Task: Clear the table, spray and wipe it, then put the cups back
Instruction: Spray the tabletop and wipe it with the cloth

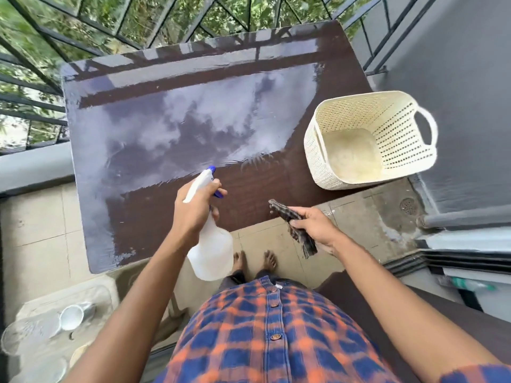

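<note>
A: Overhead, the dark brown table [276, 183] is seen from above, its gloss reflecting sky and railing across most of the top. What is being held?

B: A white spray bottle [211, 252] with a blue nozzle and trigger is gripped in the left hand [197, 205], fingers wrapped round the neck, one finger laid on the trigger. The nozzle is pointed away from the body, over the near middle of the table. The bottle's body hangs past the near table edge.

A: And the other side?

B: A dark checked cloth [293, 225] is clenched in the right hand [315, 226], closed tight around its middle, both ends sticking out. It is held above the near edge, apart from the surface.

A: Anything left on the top?

B: Only a cream perforated basket [398, 139], set at the right edge and partly overhanging it, one loop handle turned to the right. Nothing is seen inside it.

A: The cups?

B: Noted low at the left on a pale surface [91, 294] beside the table: a white cup [72, 317] lying on its side, and what may be clear glassware [22, 334] next to it, too blurred to be counted. Bare feet [254, 261] are seen on the tiled floor between the two arms
</note>
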`<state>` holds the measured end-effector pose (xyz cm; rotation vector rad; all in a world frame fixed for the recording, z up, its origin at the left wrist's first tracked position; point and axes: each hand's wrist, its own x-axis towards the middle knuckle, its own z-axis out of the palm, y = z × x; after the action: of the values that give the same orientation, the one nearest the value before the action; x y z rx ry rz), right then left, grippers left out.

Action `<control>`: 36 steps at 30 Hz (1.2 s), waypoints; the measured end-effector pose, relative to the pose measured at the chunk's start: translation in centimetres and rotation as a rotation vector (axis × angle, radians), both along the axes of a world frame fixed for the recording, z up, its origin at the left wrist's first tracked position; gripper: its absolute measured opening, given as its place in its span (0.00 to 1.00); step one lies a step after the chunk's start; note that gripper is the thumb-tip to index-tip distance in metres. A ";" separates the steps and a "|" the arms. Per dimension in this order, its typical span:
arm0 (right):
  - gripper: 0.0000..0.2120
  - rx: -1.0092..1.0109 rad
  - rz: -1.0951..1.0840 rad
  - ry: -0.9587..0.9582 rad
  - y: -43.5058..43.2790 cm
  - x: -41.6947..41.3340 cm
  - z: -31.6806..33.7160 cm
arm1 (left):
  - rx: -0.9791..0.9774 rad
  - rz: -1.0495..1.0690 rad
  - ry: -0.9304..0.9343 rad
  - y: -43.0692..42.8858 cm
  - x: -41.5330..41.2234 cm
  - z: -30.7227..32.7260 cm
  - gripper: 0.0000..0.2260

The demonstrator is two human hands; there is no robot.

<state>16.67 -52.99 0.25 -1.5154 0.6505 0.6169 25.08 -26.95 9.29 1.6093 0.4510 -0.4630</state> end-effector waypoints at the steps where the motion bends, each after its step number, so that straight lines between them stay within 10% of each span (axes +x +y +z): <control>1: 0.21 0.070 -0.040 0.015 0.4 -0.1 0.9 | -0.012 -0.004 -0.004 0.1 0.3 0.3 0.10; 9: 0.16 0.345 -0.256 -0.007 -1.4 0.8 11.0 | -0.113 -0.008 -0.098 -1.1 3.2 3.9 0.14; 19: 0.12 0.207 -0.381 -0.215 -15.2 5.2 17.3 | -0.181 -0.060 -0.234 -8.9 7.2 9.0 0.07; 32: 0.05 -0.849 0.122 -0.160 -24.9 13.7 5.8 | -0.229 -0.023 -0.352 -27.4 10.7 11.2 0.06; 36: 0.15 -0.894 0.261 -0.150 -24.9 13.2 2.2 | -0.058 -0.052 -0.525 -31.9 9.8 6.7 0.07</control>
<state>29.83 -77.91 2.43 -2.4830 0.6493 0.4049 34.91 -58.82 15.96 1.6142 -0.0018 -0.0787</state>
